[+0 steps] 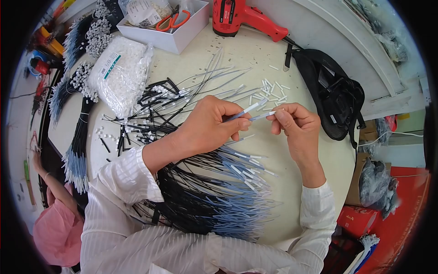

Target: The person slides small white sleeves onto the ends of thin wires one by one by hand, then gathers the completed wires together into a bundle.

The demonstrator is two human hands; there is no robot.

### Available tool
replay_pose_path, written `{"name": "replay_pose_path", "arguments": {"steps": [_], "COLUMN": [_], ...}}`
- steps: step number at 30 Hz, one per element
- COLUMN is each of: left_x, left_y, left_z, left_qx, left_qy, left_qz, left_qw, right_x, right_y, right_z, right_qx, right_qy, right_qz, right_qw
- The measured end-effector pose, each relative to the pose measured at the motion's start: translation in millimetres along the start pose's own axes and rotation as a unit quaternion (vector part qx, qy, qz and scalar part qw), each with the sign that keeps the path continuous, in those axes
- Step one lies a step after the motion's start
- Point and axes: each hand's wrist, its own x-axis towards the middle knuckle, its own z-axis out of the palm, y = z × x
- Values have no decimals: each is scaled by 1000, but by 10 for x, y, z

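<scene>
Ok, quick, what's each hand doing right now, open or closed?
Left hand: closed, holding thin wires.
Right hand: closed in a pinch, holding a small white tip at a wire's end.

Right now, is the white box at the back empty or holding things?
The white box holds things: a plastic bag and orange-handled scissors show inside it.

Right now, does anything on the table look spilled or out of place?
Possibly: short white tubes are scattered beyond the right hand, and white pieces lie strewn beside the plastic bag, loose rather than contained. Nothing looks damaged.
</scene>
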Motion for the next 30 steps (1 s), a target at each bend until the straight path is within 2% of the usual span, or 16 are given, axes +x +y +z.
{"name": "replay_pose_path", "arguments": {"steps": [12, 30], "left_x": [-28, -27], "left_y": [-30, -94], "left_z": [52, 73], "left_qx": [-13, 0], "left_qy": [10, -4], "left_qz": [17, 6], "left_qw": [1000, 1000], "right_x": [-37, -53], "right_y": [106, 117], "right_z": [11, 48], "right_qx": [50, 37], "right_qy": [-39, -89], "right_qz": [61, 66], "right_qw": [996, 993]}}
